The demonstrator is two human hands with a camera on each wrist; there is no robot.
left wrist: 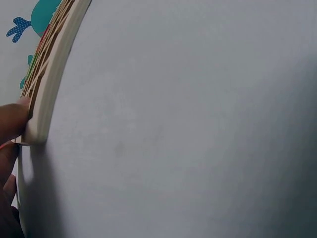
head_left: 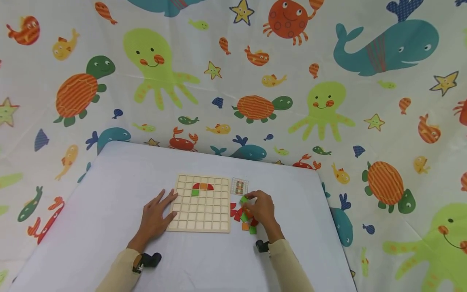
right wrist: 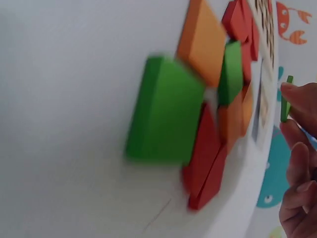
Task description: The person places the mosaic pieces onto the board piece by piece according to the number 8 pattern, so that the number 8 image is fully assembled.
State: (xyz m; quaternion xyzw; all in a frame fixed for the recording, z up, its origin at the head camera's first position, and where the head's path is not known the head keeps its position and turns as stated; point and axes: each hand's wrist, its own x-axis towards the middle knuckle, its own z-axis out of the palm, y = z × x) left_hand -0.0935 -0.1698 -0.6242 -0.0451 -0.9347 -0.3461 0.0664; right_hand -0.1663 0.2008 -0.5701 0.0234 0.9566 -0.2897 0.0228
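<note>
A wooden grid board [head_left: 200, 211] lies on the white table. Near its top sit an orange square [head_left: 203, 186] with a red rounded piece [head_left: 210, 187] on either side, and a green square [head_left: 195, 192] below the left one. My left hand [head_left: 154, 217] rests at the board's left side, fingers spread, its thumb [left wrist: 14, 121] touching the edge. Right of the board, my right hand [head_left: 262, 207] pinches a green tile [right wrist: 286, 104] between thumb and forefinger, raised above a loose pile of red, orange and green pieces [right wrist: 168, 114]. The hand covers part of that pile in the head view.
A small printed pattern card [head_left: 239, 186] lies beside the board's upper right corner. Behind the white table [head_left: 204, 259] hangs a cloth [head_left: 226, 61] printed with sea animals. Each wrist carries a small black camera [head_left: 151, 259].
</note>
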